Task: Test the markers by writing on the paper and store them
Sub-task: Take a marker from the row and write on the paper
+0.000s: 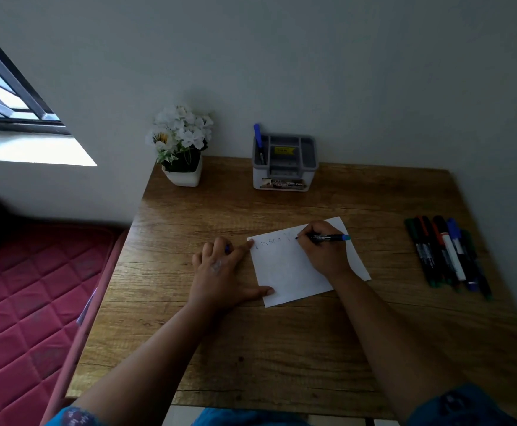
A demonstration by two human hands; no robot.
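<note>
Behind the paper point(294, 265) the grey organizer point(284, 162) holds one blue marker point(258, 139) upright, while her right hand point(323, 250) pinches a black marker point(327, 237) tip-down on the paper and her left hand point(223, 272) lies spread, pinning its left edge, a bit of blue between the fingers.

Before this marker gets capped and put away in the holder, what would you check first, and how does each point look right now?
1. Marker gripped by right hand: ok.
2. Tip on the paper, writing visible along its top edge: ok.
3. Paper pinned by left hand: ok, fingers on its left edge.
4. Cap within reach: cannot tell; something blue shows under the left hand.
5. Holder has room: ok, one blue pen in it, other slots look free.
6. Untested markers remain on the table's right side: not ok, task unfinished.
</note>
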